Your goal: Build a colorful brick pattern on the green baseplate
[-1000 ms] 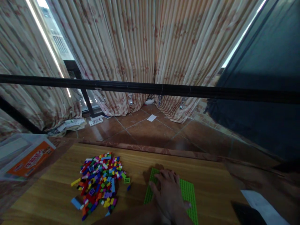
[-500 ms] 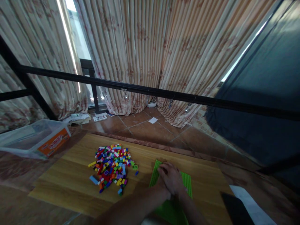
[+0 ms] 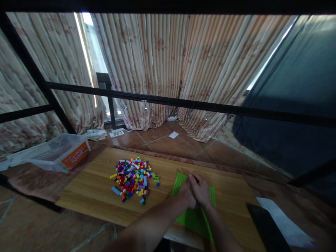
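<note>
A green studded baseplate lies on a low wooden board. Both my hands rest together on top of it. My left hand and my right hand are pressed side by side, fingers curled inward. Whether anything is between them is hidden. A heap of small multicoloured bricks sits on the board to the left of my hands, about a hand's width away. One green brick lies loose at the heap's right edge.
A clear plastic box with an orange label stands at the board's far left. A black metal rail crosses the view over tiled floor and curtains. A dark flat object and white paper lie at the right.
The view has pulled back and risen. My left arm has come in and both hands have closed together on the baseplate, where one flat hand lay before.
</note>
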`<state>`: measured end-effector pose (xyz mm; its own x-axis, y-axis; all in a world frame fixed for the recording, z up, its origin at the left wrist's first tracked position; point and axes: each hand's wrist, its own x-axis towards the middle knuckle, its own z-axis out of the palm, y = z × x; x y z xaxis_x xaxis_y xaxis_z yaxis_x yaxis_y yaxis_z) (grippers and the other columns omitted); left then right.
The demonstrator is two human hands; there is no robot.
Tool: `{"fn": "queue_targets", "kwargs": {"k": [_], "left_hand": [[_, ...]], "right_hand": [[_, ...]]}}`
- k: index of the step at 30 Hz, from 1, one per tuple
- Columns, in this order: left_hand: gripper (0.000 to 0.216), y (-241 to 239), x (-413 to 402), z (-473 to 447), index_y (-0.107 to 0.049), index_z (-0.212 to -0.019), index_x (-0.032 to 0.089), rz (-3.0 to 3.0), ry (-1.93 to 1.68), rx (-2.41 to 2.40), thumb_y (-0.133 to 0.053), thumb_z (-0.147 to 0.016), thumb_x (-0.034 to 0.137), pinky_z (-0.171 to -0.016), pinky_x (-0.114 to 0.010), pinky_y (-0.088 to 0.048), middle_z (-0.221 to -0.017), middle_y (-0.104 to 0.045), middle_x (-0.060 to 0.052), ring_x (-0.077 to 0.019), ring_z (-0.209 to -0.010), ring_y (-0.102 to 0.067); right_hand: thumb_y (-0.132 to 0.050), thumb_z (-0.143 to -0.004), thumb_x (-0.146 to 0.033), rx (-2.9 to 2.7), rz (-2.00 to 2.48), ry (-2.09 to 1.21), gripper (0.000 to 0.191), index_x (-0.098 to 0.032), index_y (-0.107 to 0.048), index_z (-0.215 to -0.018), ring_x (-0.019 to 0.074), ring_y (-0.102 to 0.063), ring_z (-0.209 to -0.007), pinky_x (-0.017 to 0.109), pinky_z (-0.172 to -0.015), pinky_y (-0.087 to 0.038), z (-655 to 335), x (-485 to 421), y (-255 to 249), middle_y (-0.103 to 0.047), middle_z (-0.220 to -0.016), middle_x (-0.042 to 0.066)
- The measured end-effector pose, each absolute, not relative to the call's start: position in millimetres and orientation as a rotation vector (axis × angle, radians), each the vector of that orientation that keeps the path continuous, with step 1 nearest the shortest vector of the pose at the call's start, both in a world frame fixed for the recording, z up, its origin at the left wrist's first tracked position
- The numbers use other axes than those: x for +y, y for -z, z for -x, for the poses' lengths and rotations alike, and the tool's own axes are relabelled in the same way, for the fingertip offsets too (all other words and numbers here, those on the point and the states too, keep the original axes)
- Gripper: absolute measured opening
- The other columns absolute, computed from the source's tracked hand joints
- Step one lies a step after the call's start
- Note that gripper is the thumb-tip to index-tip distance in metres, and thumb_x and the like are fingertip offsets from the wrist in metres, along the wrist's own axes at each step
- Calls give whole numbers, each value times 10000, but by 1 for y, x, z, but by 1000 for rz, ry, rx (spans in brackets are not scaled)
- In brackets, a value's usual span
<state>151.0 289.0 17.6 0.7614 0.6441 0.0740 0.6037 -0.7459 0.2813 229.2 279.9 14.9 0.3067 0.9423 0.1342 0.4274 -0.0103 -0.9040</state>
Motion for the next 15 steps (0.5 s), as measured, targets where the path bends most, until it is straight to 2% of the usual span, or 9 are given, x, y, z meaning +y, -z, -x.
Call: {"fn": "queue_targets", "kwargs": {"k": [2, 5, 7, 9, 15], "left_hand": [[538, -17, 290, -149, -592, -1243, 167, -2607, -355, 925, -718, -733, 282, -1137, -436, -324, -1313, -608, -121, -305, -1270, -489], [374, -20, 295, -144, -649, -1163, 187, -2311, -570, 906, -609, -797, 255, -1096, -395, -391, -1209, -678, -86, -263, -1185, -569], [328, -23, 302, -136, -660, -1142, 185, -2166, -658, 963, -489, -867, 239, -1050, -388, -440, -1184, -691, -82, -239, -1131, -605], [374, -24, 310, -123, -628, -1200, 171, -2077, -721, 1034, -404, -906, 231, -1044, -392, -449, -1244, -663, -90, -228, -1158, -593], [423, -10, 297, -76, -575, -1275, 175, -1900, -801, 1165, -434, -876, 178, -1096, -422, -406, -1330, -606, -95, -230, -1259, -528]], "right_hand": [[-497, -802, -560, -1147, 1608, -667, 508, -165, -713, -1037, 248, -658, -1019, 389, -947, -476, -235, 279, -10, -729, -1079, 117], [-430, -823, -600, -1008, 1591, -658, 589, -155, -681, -1115, 232, -657, -1043, 358, -912, -498, -248, 274, -4, -710, -1144, 119], [-452, -807, -620, -960, 1592, -642, 605, -154, -683, -1115, 242, -648, -1062, 368, -923, -491, -256, 266, -1, -703, -1160, 121], [-516, -769, -625, -942, 1611, -629, 593, -149, -703, -1071, 269, -641, -1065, 410, -949, -474, -261, 256, 3, -711, -1128, 126], [-547, -787, -574, -1234, 1706, -491, 540, -150, -697, -1086, 289, -589, -1101, 475, -1015, -411, -253, 232, 16, -689, -1131, 139]]}}
